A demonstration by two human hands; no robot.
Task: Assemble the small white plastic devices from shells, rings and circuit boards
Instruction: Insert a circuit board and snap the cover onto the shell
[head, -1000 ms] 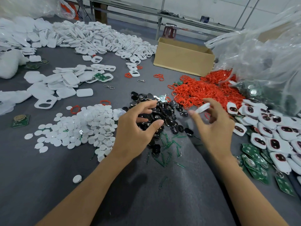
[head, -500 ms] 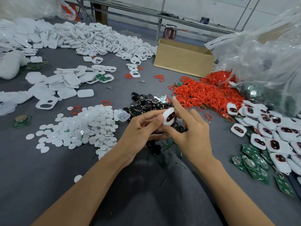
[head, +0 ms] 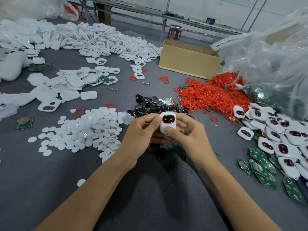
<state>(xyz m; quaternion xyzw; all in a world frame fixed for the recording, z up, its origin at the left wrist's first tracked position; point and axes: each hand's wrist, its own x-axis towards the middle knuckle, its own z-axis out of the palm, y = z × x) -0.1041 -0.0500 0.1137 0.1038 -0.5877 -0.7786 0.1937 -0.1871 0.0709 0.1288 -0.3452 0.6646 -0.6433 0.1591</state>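
Grey tabletop (head: 41, 180) fills the view, covered in piles of parts. Far left and back: big heap of white shells (head: 93, 39), many with oval cut-outs. Nearer: looser group of flat white covers (head: 66, 87). One circuit board (head: 24, 123) with a round metal disc on it lies alone near the left edge.

Front-left of centre: pile of white round discs (head: 86, 130), with a loose red ring (head: 79, 112) at its back edge. Centre: pile of black oval parts (head: 153, 104).

Just in front of that pile, the left hand (head: 141, 132) and right hand (head: 188, 130) together hold one white device (head: 168, 123) off the tabletop. It faces the camera, its black window ringed in red. Left fingers curl round its left side, thumb on the upper left edge. Right fingers curl behind it, thumb pressing the lower front. Thin green strips (head: 185, 169) lie on the tabletop below the hands.

Right of centre: open cardboard box (head: 188, 64) at the back, heap of red rings (head: 213, 95) in front of it. Far right: large clear plastic bag (head: 266, 64). Below it sits a pile of assembled devices (head: 283, 139), with green circuit boards (head: 261, 167) along the front-right edge.

Room behind: metal-framed bench (head: 133, 10), red stool (head: 174, 33), white wall (head: 191, 5).
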